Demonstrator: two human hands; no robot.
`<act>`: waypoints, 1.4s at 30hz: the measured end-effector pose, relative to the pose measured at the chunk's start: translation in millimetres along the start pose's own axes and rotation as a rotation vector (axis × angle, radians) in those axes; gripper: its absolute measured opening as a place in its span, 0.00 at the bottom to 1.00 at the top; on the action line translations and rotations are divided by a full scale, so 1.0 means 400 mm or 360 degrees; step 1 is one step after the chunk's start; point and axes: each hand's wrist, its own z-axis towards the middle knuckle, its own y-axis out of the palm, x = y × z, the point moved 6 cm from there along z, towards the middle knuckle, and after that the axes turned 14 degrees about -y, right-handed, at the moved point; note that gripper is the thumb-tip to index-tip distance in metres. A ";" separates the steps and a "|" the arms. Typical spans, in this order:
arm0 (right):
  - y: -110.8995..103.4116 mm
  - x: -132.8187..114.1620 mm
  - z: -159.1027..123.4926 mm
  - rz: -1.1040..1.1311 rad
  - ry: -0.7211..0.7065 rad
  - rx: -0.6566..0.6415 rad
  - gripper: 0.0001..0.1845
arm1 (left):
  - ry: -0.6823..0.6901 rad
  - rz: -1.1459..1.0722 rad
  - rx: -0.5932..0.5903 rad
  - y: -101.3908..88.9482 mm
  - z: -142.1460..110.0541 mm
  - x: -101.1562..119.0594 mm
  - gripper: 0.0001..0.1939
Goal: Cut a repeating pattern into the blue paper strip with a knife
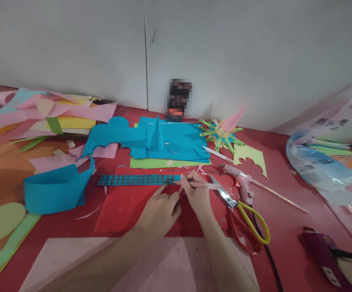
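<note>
A long blue paper strip [139, 179] covered in rows of small dark marks lies flat across a red board [124, 211]. My right hand [197, 194] grips a pale pen [204, 185], its tip at the right part of the strip. Just left of it, my left hand [160, 209] rests on the board with its index finger stretched to the strip's lower edge and its other fingers loosely bent. Scissors [229, 198] with one yellow and one red handle lie beside my right hand. Behind the strip, a blue paper cone [155, 136] stands on blue sheets [188, 142].
Blue paper band [52, 190] stands at left, near heaped coloured paper [42, 111]. A pink glue gun [239, 180] lies right of the scissors, a purple device [323, 255] farther right. A pink-coned paper piece [224, 127], pixelated phone-like object [178, 101] and plastic bag [318, 154] sit behind.
</note>
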 end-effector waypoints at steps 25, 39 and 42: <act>-0.012 -0.005 -0.001 -0.0069 -0.0014 0.0090 0.16 | -0.0017 -0.0014 -0.0015 0.001 -0.001 -0.002 0.08; -0.009 -0.002 -0.001 -0.0041 -0.0018 0.0065 0.16 | -0.0032 -0.0084 0.0008 -0.005 0.002 -0.002 0.09; -0.008 -0.001 -0.001 -0.0006 -0.0005 0.0072 0.17 | -0.0031 -0.0096 0.0015 -0.005 0.001 -0.003 0.08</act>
